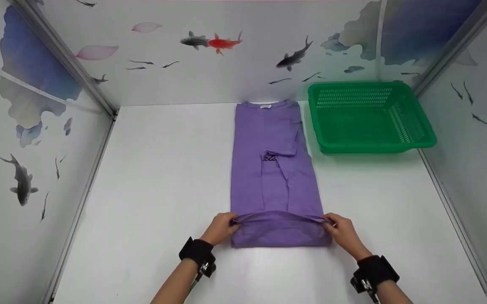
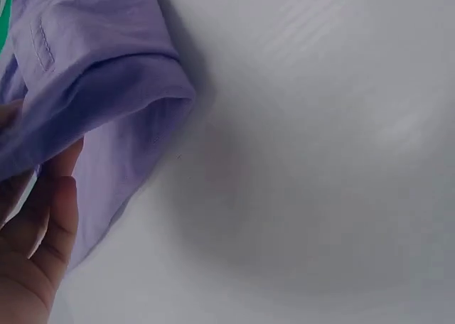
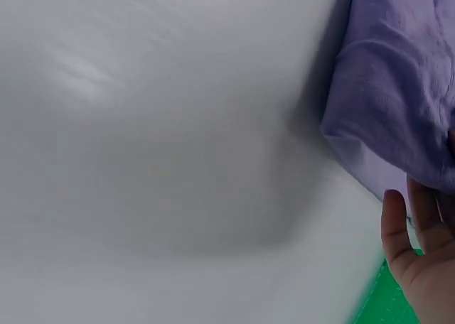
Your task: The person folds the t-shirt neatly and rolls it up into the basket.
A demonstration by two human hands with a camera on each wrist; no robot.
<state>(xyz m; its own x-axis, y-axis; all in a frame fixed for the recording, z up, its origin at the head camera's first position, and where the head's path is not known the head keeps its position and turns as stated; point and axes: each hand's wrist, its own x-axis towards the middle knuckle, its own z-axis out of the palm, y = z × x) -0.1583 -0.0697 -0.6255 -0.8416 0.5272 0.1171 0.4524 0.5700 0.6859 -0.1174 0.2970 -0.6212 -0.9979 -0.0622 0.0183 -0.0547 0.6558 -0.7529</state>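
Note:
A purple T-shirt lies lengthwise on the white table, its collar at the far wall and its sides folded inward, one sleeve lying over the middle. Its near end is turned up in a band toward the collar. At the left corner of that band my left hand pinches the cloth edge between thumb and fingers. My right hand pinches the matching corner on the right. In the left wrist view the turned-up cloth arches over my fingers; the right wrist view has the fold hanging over my fingertips.
A green plastic basket with slotted sides stands at the back right, close beside the shirt's collar end. White panels printed with fish enclose the table at the back, left and right. Each wrist wears a black strap with a small camera.

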